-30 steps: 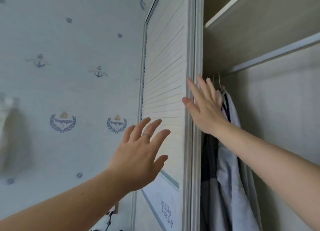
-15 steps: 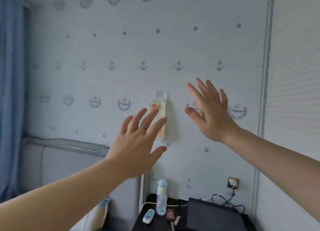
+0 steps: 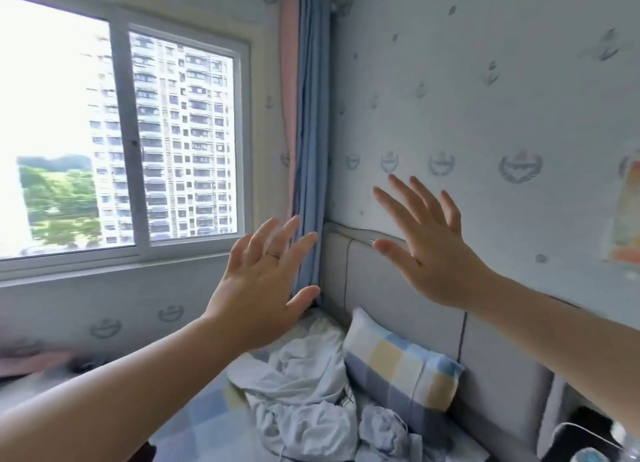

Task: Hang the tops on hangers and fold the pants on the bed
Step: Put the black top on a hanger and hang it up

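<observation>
- The room was a bedroom papered in pale blue wallpaper [image 3: 485,115] printed with small anchors and crests. A padded grey fabric headboard [image 3: 391,288] stood against that wall.
- Left of the headboard hung a long blue curtain [image 3: 311,132] with a pink strip of curtain [image 3: 289,80] beside it. Further left, a white-framed sliding window [image 3: 121,132] showed a tall apartment block and green trees.
- A soft pillow checked in blue, yellow and white [image 3: 398,361] leaned against the headboard's padding.
- The bed with a blue-checked sheet [image 3: 204,416] stretched out from the foot of the headboard.
- A heap of crumpled pale-grey clothes [image 3: 301,385] lay on the bed, touching the pillow on the side away from the headboard. Whether they were tops or pants could not be told.
- The left hand [image 3: 258,288] was raised in the air before the headboard's left edge, its fingers [image 3: 263,234] spread and released, grasping nothing. A thin ring [image 3: 272,255] sat on one finger.
- The right hand [image 3: 433,253] was lifted across the headboard's top edge, its fingers [image 3: 412,198] straight, spread and empty.
- Both hands were well apart from the clothes.
</observation>
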`<action>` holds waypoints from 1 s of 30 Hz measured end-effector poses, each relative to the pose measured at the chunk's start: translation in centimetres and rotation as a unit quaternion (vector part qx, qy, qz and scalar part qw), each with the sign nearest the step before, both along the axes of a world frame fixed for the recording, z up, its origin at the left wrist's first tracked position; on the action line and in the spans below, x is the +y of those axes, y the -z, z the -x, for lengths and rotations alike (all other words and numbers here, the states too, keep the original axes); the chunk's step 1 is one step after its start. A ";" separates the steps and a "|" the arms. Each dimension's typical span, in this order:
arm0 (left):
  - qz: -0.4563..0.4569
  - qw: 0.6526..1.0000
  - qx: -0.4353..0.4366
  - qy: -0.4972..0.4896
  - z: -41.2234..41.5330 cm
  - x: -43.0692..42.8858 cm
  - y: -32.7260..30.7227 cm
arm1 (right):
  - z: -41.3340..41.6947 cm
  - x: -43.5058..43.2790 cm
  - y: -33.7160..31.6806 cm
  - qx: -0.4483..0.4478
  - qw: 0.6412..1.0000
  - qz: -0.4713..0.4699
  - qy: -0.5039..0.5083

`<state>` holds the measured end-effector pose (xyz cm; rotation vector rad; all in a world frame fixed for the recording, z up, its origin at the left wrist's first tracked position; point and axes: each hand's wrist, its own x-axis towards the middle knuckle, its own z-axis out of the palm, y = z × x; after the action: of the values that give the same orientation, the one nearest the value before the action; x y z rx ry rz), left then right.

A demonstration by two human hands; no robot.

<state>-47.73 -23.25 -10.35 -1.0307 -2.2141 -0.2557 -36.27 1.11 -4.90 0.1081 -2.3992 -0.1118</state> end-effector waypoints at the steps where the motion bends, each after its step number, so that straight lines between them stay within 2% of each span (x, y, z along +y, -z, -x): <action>1: 0.008 1.000 -0.004 -0.022 1.6 -1.4 0.8 | 2.3 -0.8 0.9 -0.006 1.000 0.004 -0.016; 6: 0.032 0.992 -0.036 -0.117 9.5 -7.7 4.7 | 13.8 -4.3 5.6 -0.055 0.993 0.023 -0.102; 10: 0.007 0.979 -0.092 -0.181 15.3 -12.1 8.8 | 22.4 -6.6 10.0 -0.103 0.980 0.031 -0.169; 14: -0.027 0.959 -0.152 -0.237 18.1 -16.6 15.6 | 30.2 -9.0 15.4 -0.176 0.957 0.060 -0.221; 19: -0.049 0.889 -0.289 -0.351 18.5 -22.3 25.2 | 37.0 -13.7 23.4 -0.280 0.916 0.111 -0.265; 23: -0.035 0.839 -0.368 -0.399 18.8 -25.9 31.1 | 40.3 -17.8 30.3 -0.351 0.887 0.113 -0.277; 30: -0.032 0.755 -0.476 -0.449 20.3 -31.3 42.2 | 44.7 -25.4 43.0 -0.469 0.848 0.125 -0.213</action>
<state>-68.00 -54.57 -52.56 0.4697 -3.2625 -0.4632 -80.94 -24.25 -47.93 0.7101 -3.2443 0.5985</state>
